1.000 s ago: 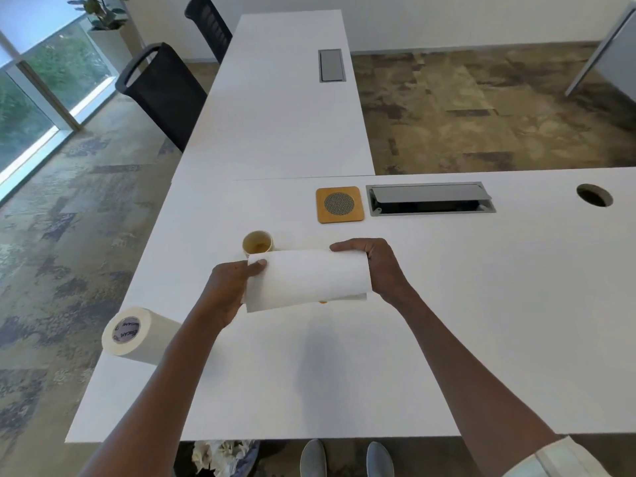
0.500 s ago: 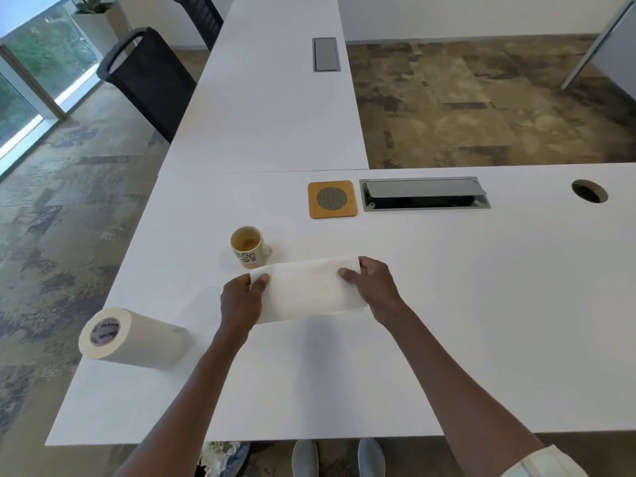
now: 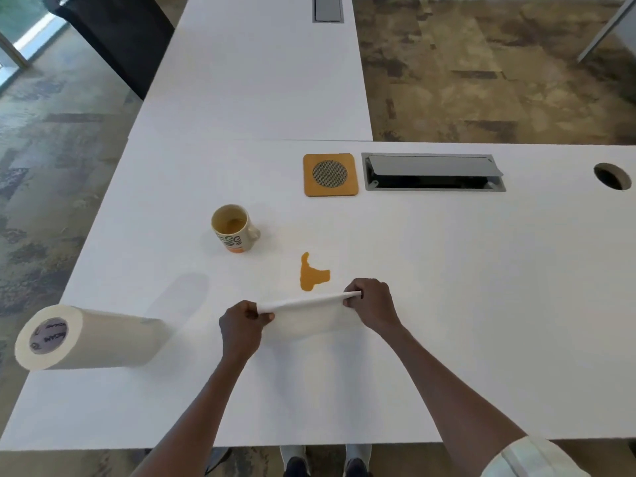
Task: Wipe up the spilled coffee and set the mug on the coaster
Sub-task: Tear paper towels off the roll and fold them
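Orange-brown coffee spill (image 3: pixel 312 274) lies unwiped just beyond the right hand (image 3: pixel 371 306); both it and the left hand (image 3: pixel 241 323) pinch a paper towel sheet (image 3: pixel 306 313). Mug (image 3: pixel 233 233) stands beyond the left hand, not yet on the coaster (image 3: pixel 330 174).

White desk (image 3: pixel 481 304) with a second desk (image 3: pixel 261 80) abutting at right angles. Cable hatch (image 3: pixel 434 172) and grommet hole (image 3: pixel 612 176) are recessed in the top. Black chair (image 3: pixel 113 39) at left. Mottled brown carpet (image 3: pixel 481 80). Daylit window (image 3: pixel 17 32) at far left.

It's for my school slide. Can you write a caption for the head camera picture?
Both hands, left and right, hold a paper towel near the spill; mug off the coaster.
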